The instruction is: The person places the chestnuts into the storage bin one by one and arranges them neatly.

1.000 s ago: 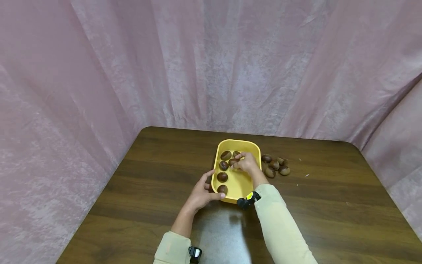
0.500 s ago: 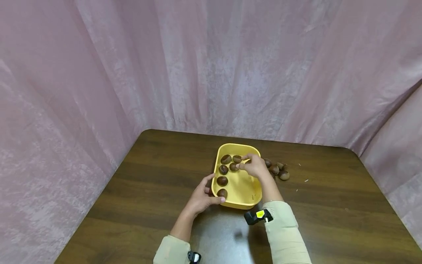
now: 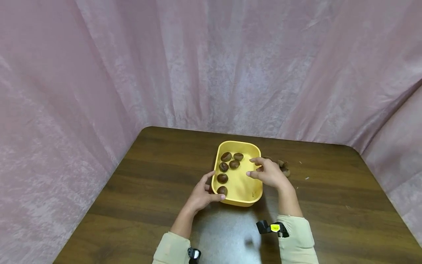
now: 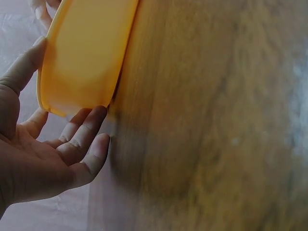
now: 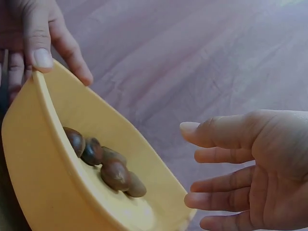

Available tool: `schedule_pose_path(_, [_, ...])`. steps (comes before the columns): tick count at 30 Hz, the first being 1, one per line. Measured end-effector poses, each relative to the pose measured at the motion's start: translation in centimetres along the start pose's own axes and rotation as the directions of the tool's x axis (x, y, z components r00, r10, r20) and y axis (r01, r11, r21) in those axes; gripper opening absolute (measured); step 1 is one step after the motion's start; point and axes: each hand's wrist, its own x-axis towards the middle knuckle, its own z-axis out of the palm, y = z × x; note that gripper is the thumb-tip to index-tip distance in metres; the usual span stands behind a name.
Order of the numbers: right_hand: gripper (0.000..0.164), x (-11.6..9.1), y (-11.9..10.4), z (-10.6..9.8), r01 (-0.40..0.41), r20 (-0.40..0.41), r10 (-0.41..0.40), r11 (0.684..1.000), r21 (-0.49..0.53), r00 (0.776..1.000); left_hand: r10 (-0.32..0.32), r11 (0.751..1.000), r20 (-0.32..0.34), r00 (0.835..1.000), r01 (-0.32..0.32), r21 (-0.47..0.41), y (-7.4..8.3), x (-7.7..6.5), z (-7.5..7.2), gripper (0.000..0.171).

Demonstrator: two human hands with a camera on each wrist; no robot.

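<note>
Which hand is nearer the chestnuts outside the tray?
Right. The right hand is at the right rim of the tray, partly hiding those chestnuts in the head view; the left hand grips the tray's left side, farther away.

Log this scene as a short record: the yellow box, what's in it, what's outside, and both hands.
Container: yellow box, on a wooden table
Inside: six brown chestnuts
Left hand: grips the box's near left corner
Right hand: empty, over the box's right rim
Outside: loose chestnuts, partly hidden behind the right hand
Backdrop: pink curtain
</note>
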Motion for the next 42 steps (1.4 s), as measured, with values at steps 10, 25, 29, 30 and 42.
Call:
schedule_pose_path(10, [0.049, -2.0, 1.0, -0.3, 0.076, -0.036, -0.072, 0.99, 0.115, 0.997, -0.012, 1.0, 0.023, 1.0, 0.012, -0.015, 2.6, -1.6, -0.4, 0.089])
schedule_pose_path(25, [0.046, -4.0, 5.0, 0.3, 0.112, -0.227, -0.012, 0.894, 0.434, 0.974, -0.017, 1.0, 0.019, 1.0, 0.017, 0.0, 3.4, -2.0, -0.4, 0.087])
schedule_pose_path(29, [0.042, -3.8, 6.0, 1.8, 0.059, -0.33, 0.131, 0.859, 0.509, 0.935, -0.019, 1.0, 0.022, 1.0, 0.019, -0.01, 2.5, -1.5, -0.5, 0.089])
schedule_pose_path(30, [0.041, -3.6, 6.2, 2.3, 0.049, -0.363, 0.176, 0.845, 0.532, 0.915, -0.02, 1.0, 0.019, 1.0, 0.02, -0.011, 2.1, -1.3, -0.5, 0.09])
schedule_pose_path(42, [0.05, -1.8, 8.3, 6.6, 0.052, -0.628, 0.444, 0.789, 0.612, 0.639, -0.02, 1.0, -0.006, 1.0, 0.02, 0.006, -0.2, 0.0, -0.4, 0.092])
